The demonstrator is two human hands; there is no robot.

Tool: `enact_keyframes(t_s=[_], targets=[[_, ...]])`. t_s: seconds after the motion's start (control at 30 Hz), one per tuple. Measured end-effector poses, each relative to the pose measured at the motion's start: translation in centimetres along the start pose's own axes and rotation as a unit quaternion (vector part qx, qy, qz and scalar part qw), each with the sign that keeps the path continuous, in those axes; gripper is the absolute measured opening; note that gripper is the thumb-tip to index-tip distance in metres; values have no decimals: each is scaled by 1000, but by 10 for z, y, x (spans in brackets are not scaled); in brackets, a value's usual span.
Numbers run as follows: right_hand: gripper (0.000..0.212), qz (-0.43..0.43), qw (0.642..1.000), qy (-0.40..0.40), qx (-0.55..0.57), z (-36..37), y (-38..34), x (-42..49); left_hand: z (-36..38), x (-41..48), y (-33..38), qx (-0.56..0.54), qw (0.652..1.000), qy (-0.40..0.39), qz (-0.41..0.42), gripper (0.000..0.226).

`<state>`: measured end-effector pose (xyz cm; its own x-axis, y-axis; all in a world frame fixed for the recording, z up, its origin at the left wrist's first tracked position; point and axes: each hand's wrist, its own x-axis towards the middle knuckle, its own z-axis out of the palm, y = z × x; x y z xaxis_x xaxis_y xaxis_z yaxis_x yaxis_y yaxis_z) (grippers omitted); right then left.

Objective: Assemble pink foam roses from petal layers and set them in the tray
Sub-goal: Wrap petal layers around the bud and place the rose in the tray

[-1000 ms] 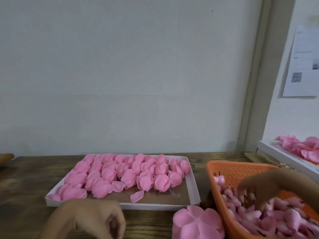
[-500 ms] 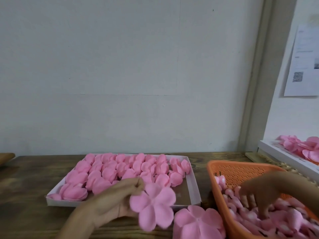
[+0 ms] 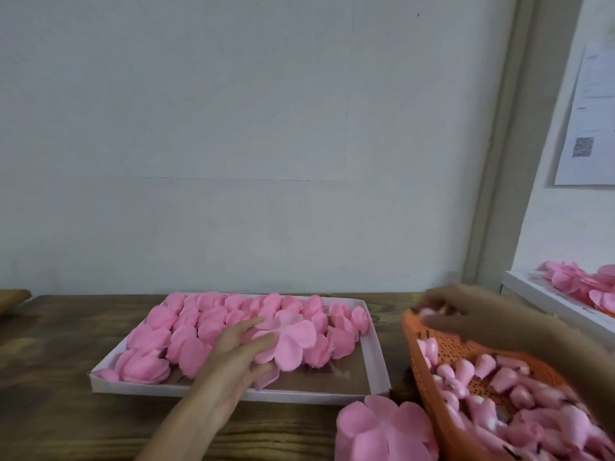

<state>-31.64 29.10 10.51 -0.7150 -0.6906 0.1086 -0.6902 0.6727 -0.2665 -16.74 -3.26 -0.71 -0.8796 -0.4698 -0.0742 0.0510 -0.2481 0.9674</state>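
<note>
**Entry: petal layer over tray, right hand at basket**

Left hand [image 3: 233, 356]: fingers [image 3: 258, 342] nearly straight and released, lying against one flat pink five-lobed foam petal layer [image 3: 293, 341]. The layer sits tilted on top of the finished pink foam roses [image 3: 199, 324] in the shallow white cardboard tray [image 3: 377, 364]. The thumb is hidden, so I cannot rule out a pinch from below. Judgement: the layer is held forward, ready to receive a centre.

Right hand [image 3: 466, 311]: blurred, over the far rim of the orange perforated plastic basket [image 3: 411, 331]. I cannot tell whether its fingers are clenched on anything. Judgement: it is fetching a small pink foam bud [image 3: 486, 364]. The basket stands just right of the tray, keeping that reach short.

Counts:
- Trays: 2. The second white tray [image 3: 532, 294], at far right, holds loose pink petals.
- Baskets: 1.
- Petal layers: 1 at the hand, plus a stack of pink petal layers [image 3: 382, 430] on the dark wooden tabletop [image 3: 50, 361]. Depth of stack unreadable.
- Roses in tray: overlapping, well over a dozen. The near right corner is bare.
- Buds: dozens, not countable.
</note>
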Motion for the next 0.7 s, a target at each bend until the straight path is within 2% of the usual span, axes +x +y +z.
enact_keyframes(t_s=[0.07,0.17,0.3,0.47,0.53,0.6,0.7], targets=[[11,-57,990,54,113,9,-39,2,5,-2,1,16,999,26,24,58],[19,-106,969,98,199,32,-90,7,11,-6,4,50,994,69,61,57],[22,-109,955,173,216,66,-130,15,10,-10,8,81,991,70,76,66],[3,-6,951,183,249,97,-136,25,6,-9,15,61,997,-29,37,67],[21,17,951,194,240,104,-132,26,5,-10,16,60,996,-54,32,68],[31,24,943,182,277,105,-130,25,5,-12,18,68,995,-68,31,70],[15,21,929,131,347,102,-125,28,4,-14,20,112,990,-84,25,76]])
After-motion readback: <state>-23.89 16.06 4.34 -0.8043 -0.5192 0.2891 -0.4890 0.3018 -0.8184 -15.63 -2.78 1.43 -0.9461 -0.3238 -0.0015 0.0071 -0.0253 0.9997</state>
